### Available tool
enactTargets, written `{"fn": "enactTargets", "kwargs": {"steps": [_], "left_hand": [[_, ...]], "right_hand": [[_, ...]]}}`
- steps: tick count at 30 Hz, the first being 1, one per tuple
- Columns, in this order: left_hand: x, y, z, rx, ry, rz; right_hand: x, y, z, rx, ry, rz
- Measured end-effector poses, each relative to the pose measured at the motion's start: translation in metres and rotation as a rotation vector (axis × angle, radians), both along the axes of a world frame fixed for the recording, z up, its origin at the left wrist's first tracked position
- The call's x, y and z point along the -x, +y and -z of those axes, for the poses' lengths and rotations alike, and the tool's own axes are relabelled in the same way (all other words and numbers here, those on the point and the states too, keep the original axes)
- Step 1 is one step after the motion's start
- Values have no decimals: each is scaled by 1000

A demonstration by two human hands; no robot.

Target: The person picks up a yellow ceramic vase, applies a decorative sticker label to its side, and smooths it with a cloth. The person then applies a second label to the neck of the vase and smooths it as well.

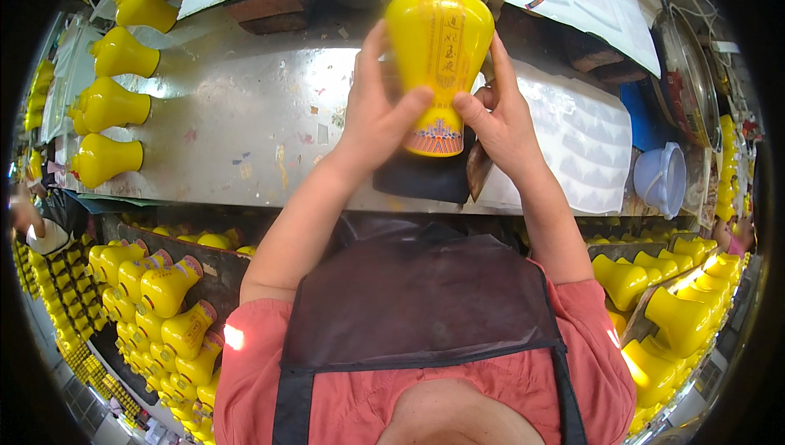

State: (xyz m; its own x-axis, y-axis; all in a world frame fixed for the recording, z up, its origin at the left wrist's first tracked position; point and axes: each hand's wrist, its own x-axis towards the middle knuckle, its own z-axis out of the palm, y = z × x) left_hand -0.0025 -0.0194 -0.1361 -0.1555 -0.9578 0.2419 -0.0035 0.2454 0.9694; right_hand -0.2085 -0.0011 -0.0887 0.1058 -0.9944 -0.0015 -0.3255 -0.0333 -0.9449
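Through my feed: passable table (253,110) left of centre. Row of bottles (114,105) blocks far left; held bottle (440,40), upper centre; pale bucket (652,178), right.

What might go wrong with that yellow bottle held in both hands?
The yellow bottle is glossy and held between the left hand and right hand, so it might slip if either grip loosens.

Both thumbs sit close to the printed decoration; if that print isn't firmly fixed, it could smudge.
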Motion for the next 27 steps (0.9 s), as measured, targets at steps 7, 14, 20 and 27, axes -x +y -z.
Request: {"fn": "enactTargets", "kwargs": {"steps": [7,14,20,27], "left_hand": [[-1,0,-1,-28,9,15],[7,8,-20,-108,2,4],[11,7,-22,-103,-57,-53],[2,8,-12,-91,-7,-32]], "right_hand": [[-1,3,6,65,-14,11],[24,-26,-24,-241,-301,475],[19,-22,-62,9,-287,-23],[-3,-30,-74,1054,635,74]]}}
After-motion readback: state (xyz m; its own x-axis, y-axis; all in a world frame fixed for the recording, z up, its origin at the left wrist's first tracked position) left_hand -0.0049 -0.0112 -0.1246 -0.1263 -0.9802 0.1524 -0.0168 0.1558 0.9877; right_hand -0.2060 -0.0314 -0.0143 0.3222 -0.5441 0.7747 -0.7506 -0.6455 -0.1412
